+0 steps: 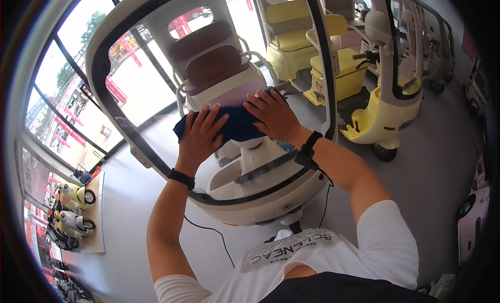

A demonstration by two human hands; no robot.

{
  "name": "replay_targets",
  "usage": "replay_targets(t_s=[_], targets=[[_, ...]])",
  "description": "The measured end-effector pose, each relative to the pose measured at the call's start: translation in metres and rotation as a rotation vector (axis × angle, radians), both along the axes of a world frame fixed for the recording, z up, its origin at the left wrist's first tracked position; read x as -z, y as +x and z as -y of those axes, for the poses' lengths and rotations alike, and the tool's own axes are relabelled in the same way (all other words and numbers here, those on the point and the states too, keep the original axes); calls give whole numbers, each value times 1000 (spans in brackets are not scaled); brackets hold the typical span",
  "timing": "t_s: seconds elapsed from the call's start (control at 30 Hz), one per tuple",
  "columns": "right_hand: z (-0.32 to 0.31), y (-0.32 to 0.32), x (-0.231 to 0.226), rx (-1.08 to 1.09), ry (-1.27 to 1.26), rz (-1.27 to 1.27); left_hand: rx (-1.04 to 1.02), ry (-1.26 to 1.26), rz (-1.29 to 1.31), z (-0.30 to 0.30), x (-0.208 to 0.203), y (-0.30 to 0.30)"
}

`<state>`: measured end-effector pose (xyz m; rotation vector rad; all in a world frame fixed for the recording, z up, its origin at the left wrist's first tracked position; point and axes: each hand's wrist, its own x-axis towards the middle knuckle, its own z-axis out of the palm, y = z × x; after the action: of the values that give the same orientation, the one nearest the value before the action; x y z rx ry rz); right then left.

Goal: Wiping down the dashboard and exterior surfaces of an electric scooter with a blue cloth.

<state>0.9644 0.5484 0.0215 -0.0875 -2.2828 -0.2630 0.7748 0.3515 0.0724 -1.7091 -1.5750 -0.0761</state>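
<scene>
A dark blue cloth (240, 124) is stretched between my hands in front of a cream three-wheeled vehicle (250, 212). It appears to lie against the vehicle's clear windshield. My left hand (202, 131) rests on the cloth's left end, its fingers spread and pointing up. On the right end, my right hand (273, 115) lies flat with fingers apart. Both palms face away from me, so their undersides are hidden. Behind the cloth show the vehicle's maroon seats (213, 66) and part of its handlebar. Each wrist wears a black band with a cable.
A yellow three-wheeler (383, 110) stands to the right, with more vehicles in a row beyond. Large windows (73, 89) line the left side. Small scooters (73, 219) stand on a low platform at the lower left. A pink vehicle (474, 219) is at the right edge.
</scene>
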Motion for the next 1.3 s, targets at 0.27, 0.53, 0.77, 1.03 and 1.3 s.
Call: replay_targets(t_s=[0.27, 0.53, 0.77, 1.03, 1.3], targets=[[-96, -54, -191, 83, 262, -264, -199, 306, -55, -79, -155, -17], [-143, -87, -279, 1, 229, -338, -149, 479, -282, -131, -241, -67], [-160, -102, -307, 179, 188, -276, -240, 403, -132, -141, -260, -44], [-141, -97, -286, 179, 189, -341, -168, 464, -97, -142, -242, -56], [-126, -46, -206, 24, 203, -407, -133, 409, -12, -124, -151, 10]])
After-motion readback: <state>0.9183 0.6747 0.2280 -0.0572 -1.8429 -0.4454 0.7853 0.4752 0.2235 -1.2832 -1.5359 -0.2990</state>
